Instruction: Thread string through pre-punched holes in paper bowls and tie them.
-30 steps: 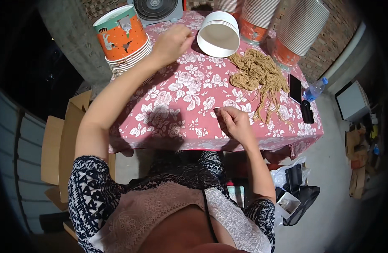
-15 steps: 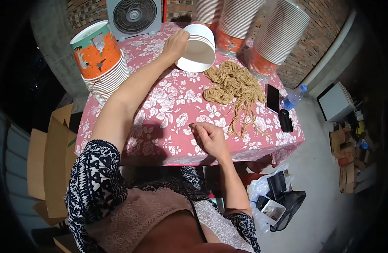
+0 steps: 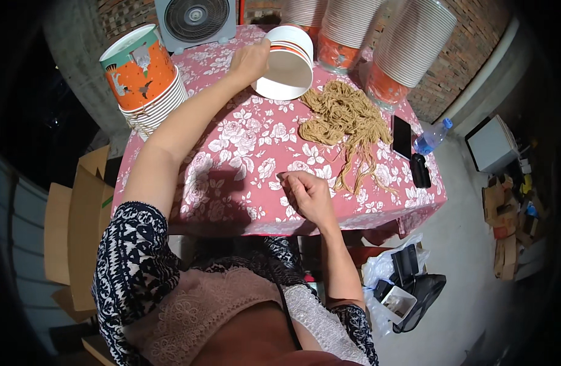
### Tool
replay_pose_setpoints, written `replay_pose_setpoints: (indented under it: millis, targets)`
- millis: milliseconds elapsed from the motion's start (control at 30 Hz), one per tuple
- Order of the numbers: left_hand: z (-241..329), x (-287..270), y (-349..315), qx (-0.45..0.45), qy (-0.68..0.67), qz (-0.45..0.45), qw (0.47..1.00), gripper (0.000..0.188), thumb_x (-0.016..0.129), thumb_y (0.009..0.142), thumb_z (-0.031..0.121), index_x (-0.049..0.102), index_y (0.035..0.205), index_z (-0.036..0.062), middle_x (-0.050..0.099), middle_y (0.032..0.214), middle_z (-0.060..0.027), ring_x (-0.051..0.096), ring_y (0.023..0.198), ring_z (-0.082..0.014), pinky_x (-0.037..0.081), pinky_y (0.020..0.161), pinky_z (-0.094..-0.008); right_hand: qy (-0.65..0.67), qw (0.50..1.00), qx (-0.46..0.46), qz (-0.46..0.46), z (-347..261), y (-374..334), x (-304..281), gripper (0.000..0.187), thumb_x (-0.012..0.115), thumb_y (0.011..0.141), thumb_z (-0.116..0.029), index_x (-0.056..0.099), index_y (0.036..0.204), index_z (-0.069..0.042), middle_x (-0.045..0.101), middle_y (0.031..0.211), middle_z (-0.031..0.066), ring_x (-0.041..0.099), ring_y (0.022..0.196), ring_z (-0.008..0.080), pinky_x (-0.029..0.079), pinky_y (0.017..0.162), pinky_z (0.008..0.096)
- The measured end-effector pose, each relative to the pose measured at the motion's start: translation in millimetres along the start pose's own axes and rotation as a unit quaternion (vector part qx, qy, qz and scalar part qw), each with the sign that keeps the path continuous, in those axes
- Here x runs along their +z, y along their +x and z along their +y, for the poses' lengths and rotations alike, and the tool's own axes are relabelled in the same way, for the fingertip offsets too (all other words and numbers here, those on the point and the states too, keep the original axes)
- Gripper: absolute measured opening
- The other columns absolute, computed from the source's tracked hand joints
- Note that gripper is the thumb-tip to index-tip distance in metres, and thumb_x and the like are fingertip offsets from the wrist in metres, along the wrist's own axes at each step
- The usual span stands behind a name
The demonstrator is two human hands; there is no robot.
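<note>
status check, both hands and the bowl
Left hand grips tilted white paper bowl at rim. Right hand closed on floral tablecloth. Tan string pile beside bowl.

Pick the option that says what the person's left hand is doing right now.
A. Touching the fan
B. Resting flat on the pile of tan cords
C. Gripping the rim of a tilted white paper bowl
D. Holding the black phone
C: the left hand grips the rim of the white paper bowl, which is tipped on its side on the floral tablecloth, apart from the tan cords.
</note>
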State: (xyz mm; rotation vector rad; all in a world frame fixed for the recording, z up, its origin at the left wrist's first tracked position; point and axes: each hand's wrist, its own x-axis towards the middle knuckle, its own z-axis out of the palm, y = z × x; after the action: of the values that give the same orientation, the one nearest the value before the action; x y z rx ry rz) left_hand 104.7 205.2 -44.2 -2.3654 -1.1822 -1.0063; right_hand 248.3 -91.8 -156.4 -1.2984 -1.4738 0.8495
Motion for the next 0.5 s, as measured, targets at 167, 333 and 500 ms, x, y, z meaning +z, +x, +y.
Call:
replay_pose_setpoints:
  millis: [167,333,500]
  targets:
    - [-7.1,-12.1,-7.0,0.016,-0.017,-0.052,0.998,0.023,0.057,0.078,0.010,0.057,0.097,-0.0024,0.067,0.083,-0.0259,0.067,0.080,-0.0423,0.052,0.072,-0.0518,0.036,0.999,-0.029,0.000,3.2,2.1,2.5,0.025,0.052,0.101,-0.017,0.069,0.102,0.002,0.062,0.071,-0.0011,0.049,0.054,0.0030,0.039,0.047,0.0207]
    - [-9.0,-9.0,-14.4,0.024,-0.061,-0.084,0.994,0.030,0.055,0.081,0.009,0.045,0.108,0.0016,0.065,0.091,-0.0284,0.062,0.086,-0.0481,0.047,0.075,-0.0567,0.011,1.000,0.003,0.014,0.3,0.1,1.1,0.023,0.057,0.096,-0.019,0.070,0.095,0.000,0.065,0.069,0.0108,0.062,0.062,0.0175,0.049,0.059,0.0317]
    - [12.6,-30.5,-22.6,0.014,-0.108,-0.088,0.990,0.045,0.051,0.085,0.013,0.046,0.130,0.0099,0.067,0.092,-0.0279,0.065,0.088,-0.0463,0.050,0.079,-0.0546,0.034,0.999,-0.017,0.003,3.3,-0.3,0.6,0.025,0.052,0.101,-0.016,0.068,0.098,0.003,0.060,0.070,-0.0009,0.048,0.052,0.0037,0.038,0.046,0.0213]
